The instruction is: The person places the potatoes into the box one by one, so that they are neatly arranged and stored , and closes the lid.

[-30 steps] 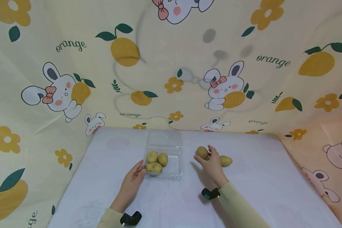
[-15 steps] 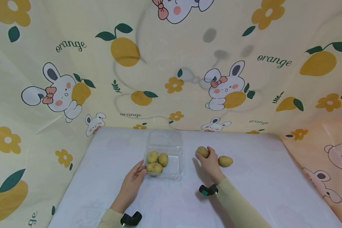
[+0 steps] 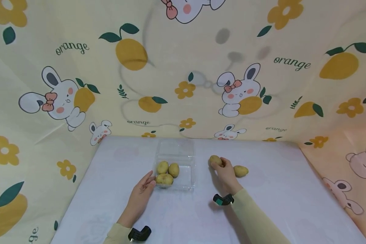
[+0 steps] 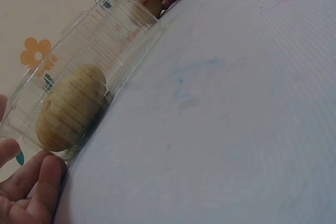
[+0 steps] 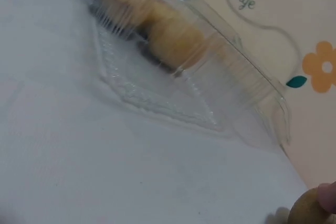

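Note:
My right hand (image 3: 227,175) grips a potato (image 3: 214,160) on the right side of the table, thumb on its near side. In the right wrist view only part of that potato (image 5: 308,208) shows at the lower corner. A second potato (image 3: 241,171) lies just right of the hand. Left of centre stands a clear plastic clamshell box (image 3: 186,176), its lid (image 3: 176,148) folded back. Three potatoes (image 3: 164,179) lie in its left half. Beside the box's left front corner is my left hand (image 3: 140,195), loosely bent fingers (image 4: 50,182) against the wall, holding nothing.
A white cloth covers the table (image 3: 183,217). Behind it hangs a cream curtain (image 3: 170,67) printed with rabbits and oranges, which also runs along both sides. Black cameras (image 3: 223,200) sit at both wrists.
My right hand's fingers, spread around the potato a second ago, have closed on it. The hand has drawn slightly left, uncovering more of the second potato. The left hand stays at the box.

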Demonstrator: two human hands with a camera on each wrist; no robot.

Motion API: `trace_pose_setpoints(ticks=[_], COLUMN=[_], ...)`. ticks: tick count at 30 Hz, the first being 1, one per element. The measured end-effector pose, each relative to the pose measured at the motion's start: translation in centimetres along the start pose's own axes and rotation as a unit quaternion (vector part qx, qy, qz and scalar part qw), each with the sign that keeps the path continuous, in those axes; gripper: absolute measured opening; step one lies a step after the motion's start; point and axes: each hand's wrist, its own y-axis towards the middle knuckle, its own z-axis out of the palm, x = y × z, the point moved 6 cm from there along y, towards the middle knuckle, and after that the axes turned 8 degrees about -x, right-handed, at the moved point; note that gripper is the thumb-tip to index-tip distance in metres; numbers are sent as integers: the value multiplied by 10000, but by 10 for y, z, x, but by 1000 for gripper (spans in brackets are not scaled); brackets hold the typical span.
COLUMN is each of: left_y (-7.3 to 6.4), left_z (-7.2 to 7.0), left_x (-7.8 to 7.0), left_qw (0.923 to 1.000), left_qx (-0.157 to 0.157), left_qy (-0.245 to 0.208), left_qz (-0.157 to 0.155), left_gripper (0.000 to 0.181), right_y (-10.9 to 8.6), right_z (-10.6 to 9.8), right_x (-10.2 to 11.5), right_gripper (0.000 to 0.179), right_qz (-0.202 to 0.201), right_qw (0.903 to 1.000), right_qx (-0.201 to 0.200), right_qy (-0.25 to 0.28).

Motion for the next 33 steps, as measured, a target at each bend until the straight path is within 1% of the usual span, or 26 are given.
trace_pose_setpoints(ticks=[5, 10, 12, 17, 21, 27, 29, 33], left_y=[1, 2, 2, 3, 2, 2, 1, 1], left_z=[-1, -2, -2, -1, 0, -1, -1, -1], left_x=[1, -1, -2, -2, -1, -1, -1, -2], left_qw=[10000, 10000, 10000, 10000, 10000, 9999, 9999, 9999], left_qx=[25, -17, -22, -24, -4, 23, 29, 41], left_qy=[-25, -1, 16, -5, 15, 116, 101, 68], left_qz=[-67, -38, -22, -60, -89, -57, -99, -84], left_gripper=[56, 55, 55, 54, 54, 53, 53, 55], right_y=[4, 7, 8, 12, 15, 11, 9, 8], right_z=[1, 2, 2, 2, 2, 4, 5, 3], right_x=[-1, -1, -1, 2, 2, -3, -5, -4], right_gripper=[74, 74, 75, 76, 75, 72, 73, 75], right_qz=[33, 2, 54, 163, 166, 213, 207, 140], right_qw=[10000, 10000, 10000, 9996, 9990, 9984, 9983, 9990], right_qx=[41, -1, -6, 35, 44, -56, -78, -107], right_qy=[-27, -47, -43, -218, -410, -529, -530, -416])
